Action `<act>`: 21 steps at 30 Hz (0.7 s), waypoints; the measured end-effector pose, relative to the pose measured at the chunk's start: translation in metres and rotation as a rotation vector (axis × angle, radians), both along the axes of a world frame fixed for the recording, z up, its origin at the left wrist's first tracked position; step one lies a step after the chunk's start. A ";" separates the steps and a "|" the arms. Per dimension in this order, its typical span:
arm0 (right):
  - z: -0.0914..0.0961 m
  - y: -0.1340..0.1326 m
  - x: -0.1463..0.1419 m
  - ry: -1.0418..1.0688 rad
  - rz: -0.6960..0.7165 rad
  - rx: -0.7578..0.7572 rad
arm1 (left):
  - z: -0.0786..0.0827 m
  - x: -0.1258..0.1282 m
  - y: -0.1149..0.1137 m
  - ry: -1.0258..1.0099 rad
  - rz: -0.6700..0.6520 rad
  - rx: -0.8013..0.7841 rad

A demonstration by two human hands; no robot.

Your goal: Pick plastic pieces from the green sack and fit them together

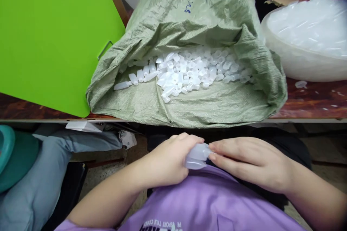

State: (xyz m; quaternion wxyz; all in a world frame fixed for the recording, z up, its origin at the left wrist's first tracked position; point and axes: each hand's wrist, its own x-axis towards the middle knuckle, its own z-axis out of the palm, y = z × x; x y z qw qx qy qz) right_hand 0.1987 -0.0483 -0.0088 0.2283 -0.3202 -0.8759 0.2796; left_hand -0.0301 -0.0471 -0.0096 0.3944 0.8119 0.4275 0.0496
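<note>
My left hand (170, 160) is closed around a small translucent white plastic piece (197, 156), held just above my lap and the purple shirt. My right hand (244, 160) meets it from the right, fingertips pinching the same piece at its right end. Straight ahead on the table lies an open green woven sack (189, 104) with several small white plastic caps (187, 72) spilling across its mouth.
A bright green board (51, 32) leans at the left on the brown table (311, 101). At the right stands a large clear bag of white plastic parts (306, 36). Below the table edge at the left are grey fabric (54, 166) and a teal object (11, 155).
</note>
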 end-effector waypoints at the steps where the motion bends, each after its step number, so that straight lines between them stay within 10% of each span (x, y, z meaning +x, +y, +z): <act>1: -0.004 -0.001 0.001 -0.021 0.026 -0.031 | -0.002 0.001 0.001 -0.008 -0.027 -0.129; 5: -0.030 -0.001 0.000 -0.167 -0.032 -0.107 | -0.022 0.010 0.010 0.010 -0.121 -0.451; 10: -0.064 -0.002 -0.002 -0.310 -0.314 -0.257 | -0.056 0.019 0.020 0.032 -0.083 -0.515; 21: -0.093 -0.010 0.008 -0.102 -0.296 -0.326 | -0.084 0.026 0.022 0.049 -0.054 -0.560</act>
